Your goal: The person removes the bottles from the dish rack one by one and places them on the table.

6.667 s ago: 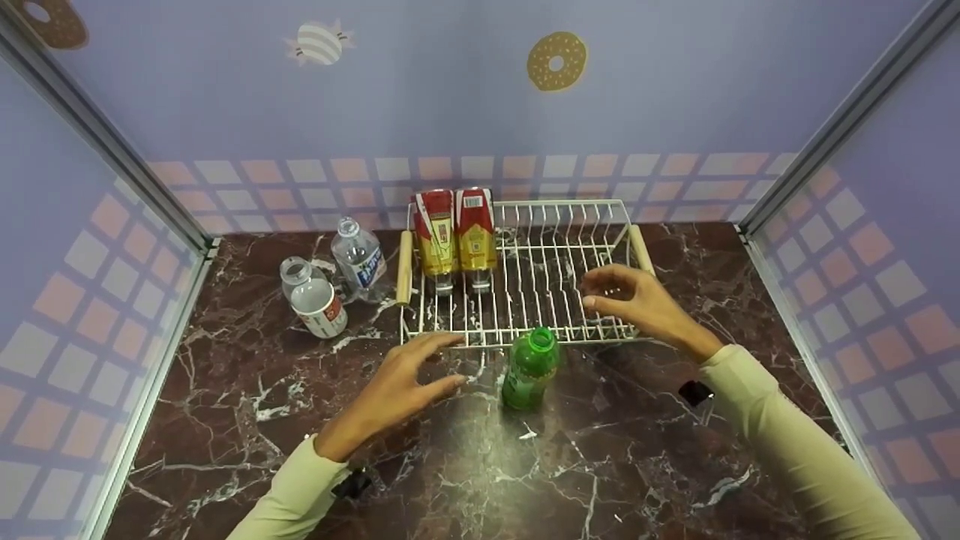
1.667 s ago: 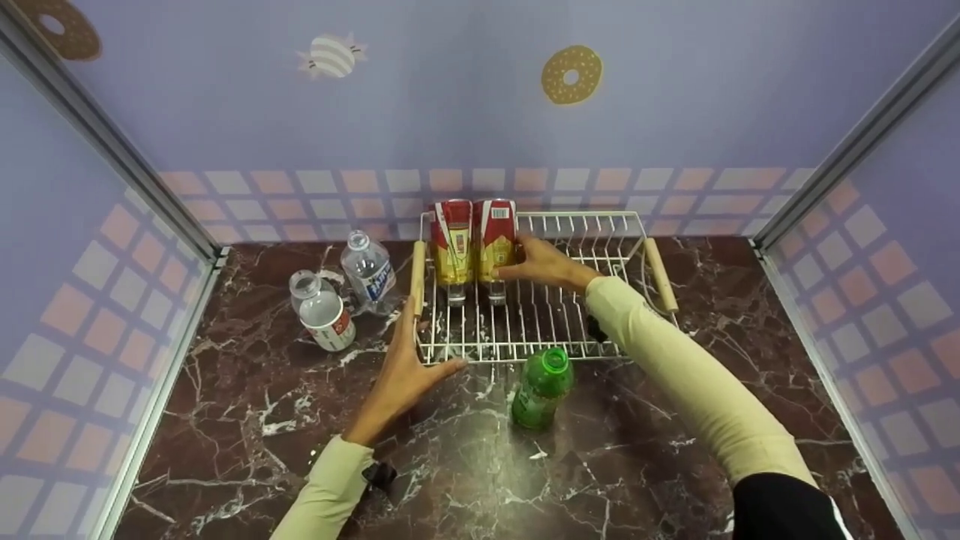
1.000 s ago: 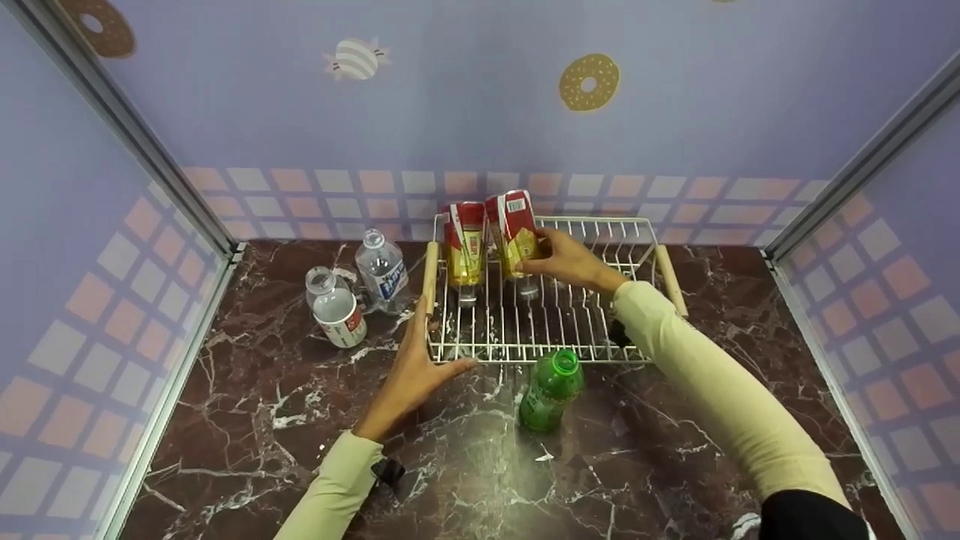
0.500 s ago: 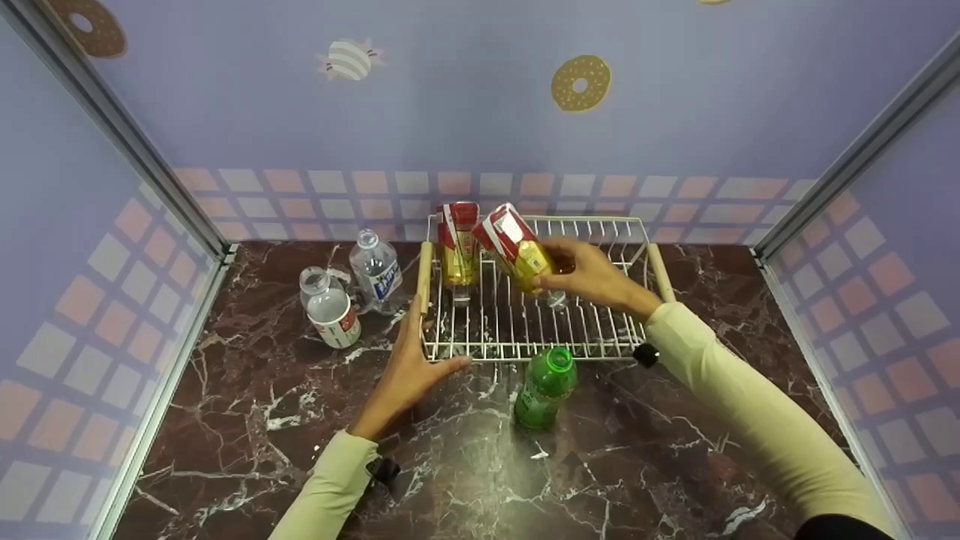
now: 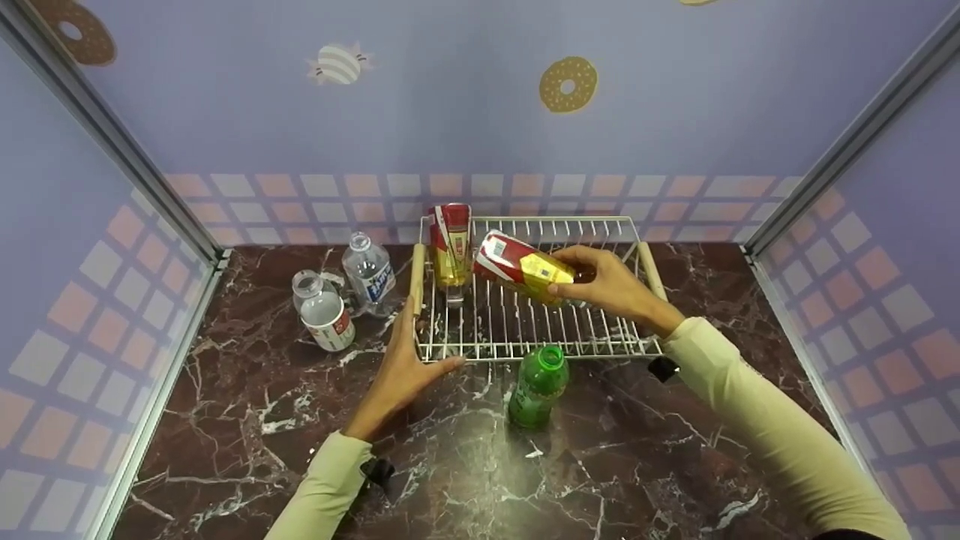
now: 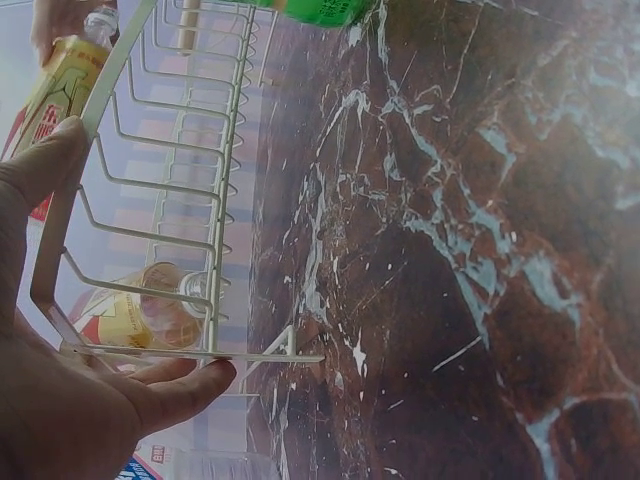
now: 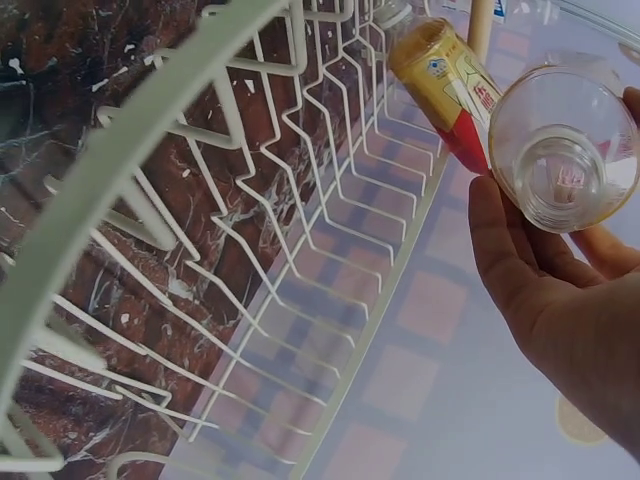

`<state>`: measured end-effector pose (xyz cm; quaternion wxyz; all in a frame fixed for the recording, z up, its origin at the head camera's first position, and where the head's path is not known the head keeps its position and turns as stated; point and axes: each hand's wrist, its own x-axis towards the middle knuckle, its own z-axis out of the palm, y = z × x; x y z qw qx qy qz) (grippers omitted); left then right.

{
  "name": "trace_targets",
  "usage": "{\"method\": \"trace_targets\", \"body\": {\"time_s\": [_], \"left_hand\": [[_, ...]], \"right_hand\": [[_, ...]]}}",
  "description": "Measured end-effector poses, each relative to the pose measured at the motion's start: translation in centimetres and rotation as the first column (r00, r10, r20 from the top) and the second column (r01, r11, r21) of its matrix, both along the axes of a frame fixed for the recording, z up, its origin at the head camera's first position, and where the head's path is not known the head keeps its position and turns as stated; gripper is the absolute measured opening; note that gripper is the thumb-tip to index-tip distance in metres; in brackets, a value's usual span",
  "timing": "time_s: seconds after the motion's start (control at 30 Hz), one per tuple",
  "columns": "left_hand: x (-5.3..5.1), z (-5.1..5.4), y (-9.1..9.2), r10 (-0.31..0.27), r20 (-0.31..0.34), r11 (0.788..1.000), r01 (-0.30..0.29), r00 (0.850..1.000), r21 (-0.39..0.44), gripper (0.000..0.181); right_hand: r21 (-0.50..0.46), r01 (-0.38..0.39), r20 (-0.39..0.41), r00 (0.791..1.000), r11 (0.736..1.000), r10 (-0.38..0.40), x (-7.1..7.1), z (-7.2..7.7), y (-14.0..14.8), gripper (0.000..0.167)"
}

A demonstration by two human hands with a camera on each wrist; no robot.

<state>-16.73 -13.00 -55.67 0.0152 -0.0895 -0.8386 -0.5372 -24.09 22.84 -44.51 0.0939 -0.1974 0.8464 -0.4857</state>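
Observation:
A white wire rack with wooden handles stands at the back of the counter. My right hand grips a clear plastic bottle with a red and yellow label, tilted above the rack, its neck end towards my palm. In the right wrist view that bottle's open mouth faces the camera. A matching bottle lies at the rack's left end, neck to the front. My left hand spans the rack's front left corner, thumb on the front rail and fingers along the side.
An uncapped green bottle stands upright just before the rack. Left of the rack are two clear open bottles, one with a blue label, one with a white and red label. Patterned walls enclose the dark marbled counter on three sides.
My right hand has taken the second red and yellow bottle from beside its match, lifted it, moved it right and turned it nearly sideways. My left hand has come to the rack's corner.

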Motion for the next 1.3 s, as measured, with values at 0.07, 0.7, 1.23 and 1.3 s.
{"method": "trace_targets", "body": {"time_s": [0.07, 0.7, 1.23, 1.3], "left_hand": [[0.1, 0.1, -0.1, 0.001, -0.005, 1.000, -0.001, 1.000, -0.006, 0.140], [0.7, 2.9, 0.2, 0.016, -0.175, 0.995, -0.034, 0.984, -0.096, 0.114], [0.6, 6.0, 1.5, -0.091, -0.188, 0.977, 0.051, 0.978, -0.205, 0.107], [0.4, 6.3, 1.8, -0.110, -0.215, 0.976, 0.065, 0.970, -0.206, 0.105]], "right_hand": [[0.000, 0.001, 0.000, 1.000, 1.000, -0.001, 0.3, -0.1, 0.1, 0.062], [-0.011, -0.007, 0.002, 1.000, 1.000, 0.007, 1.5, -0.5, 0.9, 0.062], [0.026, -0.041, -0.046, 0.998, 0.999, 0.042, 2.1, 0.1, 0.1, 0.060], [0.023, -0.046, -0.046, 0.998, 0.999, 0.047, 2.2, 0.1, 0.0, 0.061]]}}
